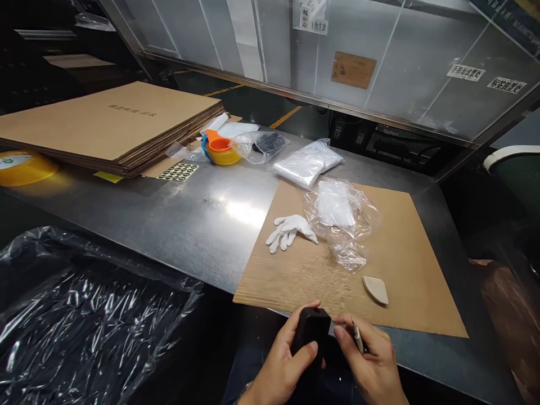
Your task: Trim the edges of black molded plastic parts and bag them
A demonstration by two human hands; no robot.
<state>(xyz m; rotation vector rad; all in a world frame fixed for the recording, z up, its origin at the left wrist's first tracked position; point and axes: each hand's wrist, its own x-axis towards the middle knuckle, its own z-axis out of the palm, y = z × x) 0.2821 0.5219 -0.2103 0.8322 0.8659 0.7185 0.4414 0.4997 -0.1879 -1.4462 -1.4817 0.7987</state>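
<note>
At the table's front edge my left hand [291, 357] is wrapped round a black block-shaped object [314, 332], its thumb flat on the near face. Beside it, my right hand [369, 357] is closed on a slim pen-like tool [358, 336] whose exact kind I cannot make out. Its thumb and forefinger meet near a small grey piece [332, 328] at the black object's right side. On the cardboard sheet [405, 253] beyond my hands lie a beige wedge-shaped pad [375, 289], a white glove [291, 230] and a clear plastic bag [352, 253] with white material.
Stacked cardboard [122, 118] stands at the back left, near yellow tape [25, 169]. Orange and yellow rings [221, 149], a sticker sheet [179, 172] and bagged items [307, 163] sit toward the back. A black plastic-lined container [93, 326] is at the lower left.
</note>
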